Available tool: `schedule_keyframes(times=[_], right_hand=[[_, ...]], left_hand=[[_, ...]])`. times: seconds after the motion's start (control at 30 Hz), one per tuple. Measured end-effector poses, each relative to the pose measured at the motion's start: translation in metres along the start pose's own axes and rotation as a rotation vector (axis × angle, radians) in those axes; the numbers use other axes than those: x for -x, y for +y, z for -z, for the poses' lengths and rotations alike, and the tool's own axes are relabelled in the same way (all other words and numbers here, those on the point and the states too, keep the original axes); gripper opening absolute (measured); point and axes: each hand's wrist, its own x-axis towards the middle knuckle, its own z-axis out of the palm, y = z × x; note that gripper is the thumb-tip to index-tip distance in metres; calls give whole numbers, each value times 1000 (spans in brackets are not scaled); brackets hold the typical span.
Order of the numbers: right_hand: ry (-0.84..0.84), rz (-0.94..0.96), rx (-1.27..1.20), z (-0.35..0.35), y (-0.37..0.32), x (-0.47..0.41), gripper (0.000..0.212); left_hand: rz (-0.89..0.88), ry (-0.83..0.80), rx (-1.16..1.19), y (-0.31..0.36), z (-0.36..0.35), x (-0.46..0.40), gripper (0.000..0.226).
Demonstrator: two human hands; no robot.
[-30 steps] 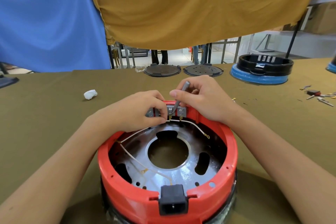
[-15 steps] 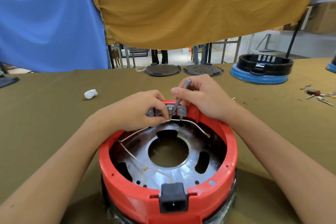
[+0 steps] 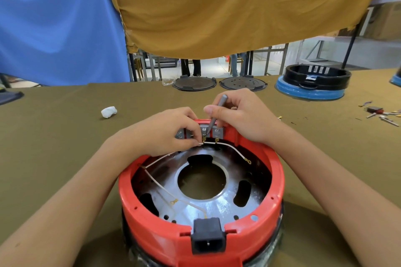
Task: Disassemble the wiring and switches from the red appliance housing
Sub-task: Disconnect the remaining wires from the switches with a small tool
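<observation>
The round red appliance housing (image 3: 277,182) stands upside down on the table, showing a shiny metal plate with a central hole inside. A black power socket (image 3: 208,238) sits in its near wall. White wires (image 3: 160,186) run around the inside to grey metal switch brackets (image 3: 216,132) at the far wall. My left hand (image 3: 167,132) pinches a white wire end at a brass terminal beside the brackets. My right hand (image 3: 240,115) grips a thin grey tool (image 3: 217,112), its tip down at the middle bracket.
On the olive table (image 3: 65,136) lie a white crumpled wad (image 3: 109,112) at left, two dark round plates (image 3: 219,83) at the far edge, a black and blue housing (image 3: 312,84) at the far right, and loose small parts (image 3: 379,112) at right.
Both hands stay at the switch brackets. The tool and the pinched wire end shift only slightly.
</observation>
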Motion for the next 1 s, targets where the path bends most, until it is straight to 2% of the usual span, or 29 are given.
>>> schedule_keyframes(times=[0.3,0.57,1.0], right_hand=[[4,-41,-17,0,2,-1,28],[-3,85,122,-1,-4,2,23],[-15,-21,10,0,0,-3,27]], left_hand=[[7,-6,-3,2,1,0,6],[-1,4,10,1,0,1,6],[-6,-1,8,1,0,0,6]])
